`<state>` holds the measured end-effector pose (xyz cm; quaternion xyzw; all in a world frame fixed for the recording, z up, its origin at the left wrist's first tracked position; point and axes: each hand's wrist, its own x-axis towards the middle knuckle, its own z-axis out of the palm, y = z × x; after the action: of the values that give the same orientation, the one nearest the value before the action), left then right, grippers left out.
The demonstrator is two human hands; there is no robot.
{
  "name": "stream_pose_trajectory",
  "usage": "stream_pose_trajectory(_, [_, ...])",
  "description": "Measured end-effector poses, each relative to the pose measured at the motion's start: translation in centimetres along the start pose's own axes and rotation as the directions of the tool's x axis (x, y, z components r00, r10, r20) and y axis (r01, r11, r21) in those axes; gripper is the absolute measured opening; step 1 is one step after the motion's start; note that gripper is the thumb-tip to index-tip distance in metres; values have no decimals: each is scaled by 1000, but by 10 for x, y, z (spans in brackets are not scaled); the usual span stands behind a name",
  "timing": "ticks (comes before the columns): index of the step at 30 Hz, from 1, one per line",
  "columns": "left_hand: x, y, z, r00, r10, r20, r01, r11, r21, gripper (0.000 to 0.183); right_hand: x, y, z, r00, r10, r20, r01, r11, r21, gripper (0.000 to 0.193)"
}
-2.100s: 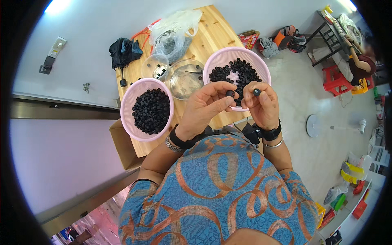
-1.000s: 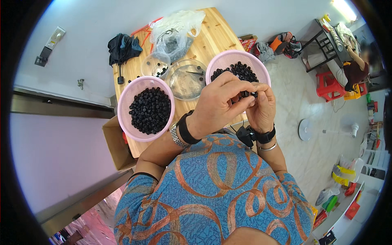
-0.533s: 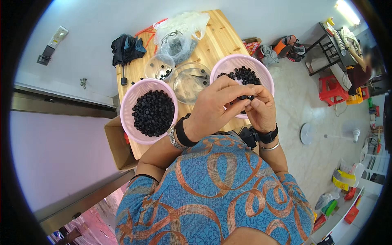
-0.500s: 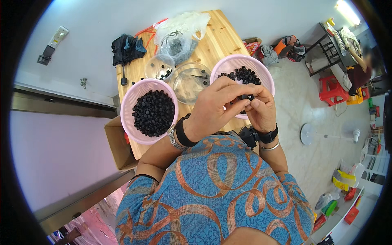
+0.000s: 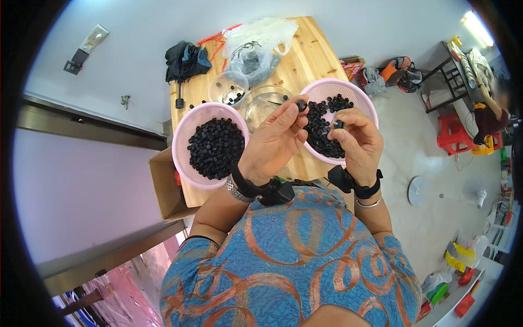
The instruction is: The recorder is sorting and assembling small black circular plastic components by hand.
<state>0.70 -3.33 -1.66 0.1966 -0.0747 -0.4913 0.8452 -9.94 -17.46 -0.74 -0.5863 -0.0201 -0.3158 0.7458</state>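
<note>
My left hand [image 5: 275, 139] pinches a small black ring-shaped piece [image 5: 301, 105] between thumb and forefinger, above the near-left edge of the right pink basket [image 5: 368, 103]. Over that basket's right side, my right hand [image 5: 360, 143] grips a small dark cylindrical piece [image 5: 338, 124] at its fingertips. The two hands are apart. Many small black pieces [image 5: 322, 134] lie in the right basket, partly hidden by my hands. The left pink basket [image 5: 181, 146] holds a larger heap of black caps [image 5: 217, 147].
Behind the baskets stand a clear round tub [image 5: 219, 86] with a few black pieces and a clear shallow dish [image 5: 256, 111]. Plastic bags [image 5: 259, 41] and a folded black umbrella [image 5: 186, 61] lie farther back on the wooden table [image 5: 313, 46]. Another person [image 5: 493, 114] sits far right.
My hands have moved apart from a joint grip on a black piece. Each now holds a separate piece. The whole view has shifted slightly.
</note>
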Motion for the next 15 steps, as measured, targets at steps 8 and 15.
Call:
stream_pose_trajectory(8, [-15,-6,21,991,57,-124,-50,997,52,28,12,-6,16,981,-176,78,192,919,-343,21])
stream_pose_trajectory(15, [-23,-10,25,989,128,-73,-114,979,169,27,10,-15,14,979,-150,138,195,891,-409,23])
